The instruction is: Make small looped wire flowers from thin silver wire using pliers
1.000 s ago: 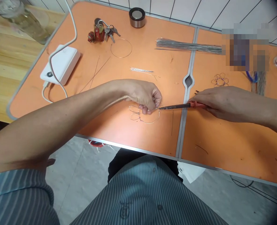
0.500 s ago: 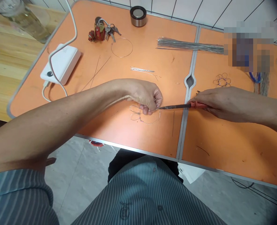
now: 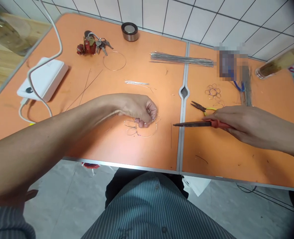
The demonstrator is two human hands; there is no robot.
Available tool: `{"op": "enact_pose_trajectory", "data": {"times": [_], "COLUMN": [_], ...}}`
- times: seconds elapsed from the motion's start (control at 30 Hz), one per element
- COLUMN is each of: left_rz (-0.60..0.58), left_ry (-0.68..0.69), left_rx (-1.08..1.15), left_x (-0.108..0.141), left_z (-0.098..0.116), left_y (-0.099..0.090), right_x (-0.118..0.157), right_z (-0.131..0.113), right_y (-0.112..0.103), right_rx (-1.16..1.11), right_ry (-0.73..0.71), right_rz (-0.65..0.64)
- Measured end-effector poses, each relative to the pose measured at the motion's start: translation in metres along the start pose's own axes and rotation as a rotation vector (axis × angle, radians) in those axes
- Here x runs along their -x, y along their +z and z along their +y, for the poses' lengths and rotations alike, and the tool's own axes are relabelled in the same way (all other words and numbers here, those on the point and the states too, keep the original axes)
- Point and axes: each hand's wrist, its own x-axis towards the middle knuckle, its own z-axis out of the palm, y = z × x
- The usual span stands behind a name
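Observation:
My left hand [image 3: 143, 111] is closed in a pinch on a wire flower [image 3: 147, 136], a thin ring with several bent loops like petals. Its fingers cover part of the ring. The loops at the left show beside the fingertips, low over the orange table [image 3: 157, 154]. In my right hand [image 3: 236, 124] are long-nose pliers [image 3: 194, 124] with red handles and a long dark nose. Their tip points left, apart from the wire flower. Beyond that hand lie smaller pliers [image 3: 198, 106] with yellow handles, partly hidden by it. A second wire flower [image 3: 213, 91] rests farther back.
A bundle of wires [image 3: 182, 59] lies at the back, with short wire pieces [image 3: 137, 82] nearer. Keys [image 3: 101, 44], a round metal lid [image 3: 129, 32] and a wire ring [image 3: 114, 61] sit back left. A white power bank [image 3: 42, 79] with a cable stands left; a glass [image 3: 268, 68] stands right.
The long-nose pliers' tip has come away from the wire flower toward the right. My left hand still pinches the flower. The view has shifted, bringing the yellow-handled pliers and the glass more into sight.

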Motion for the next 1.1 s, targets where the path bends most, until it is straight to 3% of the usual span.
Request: {"op": "enact_pose_trajectory", "data": {"times": [0.1,0.27,0.37,0.5,0.7,0.8,0.93,1.1], "left_rz": [-0.050,-0.035,-0.030,0.087,0.079,0.131,0.201,0.492], "left_ry": [-0.023,-0.019,-0.021,0.003,0.066,0.073,0.194,0.487], "left_rx": [-0.020,-0.025,-0.063,-0.183,-0.637,-0.733,-0.813,-0.856], "left_x": [0.000,0.001,0.003,0.005,0.014,0.018,0.023,0.041], "left_z": [-0.001,-0.001,0.000,0.001,0.008,0.010,0.007,-0.004], "left_y": [0.000,0.001,0.004,0.009,0.013,0.016,0.014,0.027], "right_x": [0.024,0.046,0.047,0.042,0.035,0.031,0.028,0.024], "right_z": [-0.019,-0.041,-0.045,-0.039,-0.033,-0.034,-0.035,-0.038], "right_y": [-0.006,0.003,0.020,0.038,0.045,0.046,0.047,0.048], "right_rx": [-0.072,-0.056,0.129,0.249,0.266,0.283,0.280,0.258], "right_ry": [-0.124,-0.142,-0.067,0.023,0.012,-0.005,0.022,0.075], "right_rz": [0.033,0.090,0.148,0.090,0.154,0.194,0.185,0.147]}}
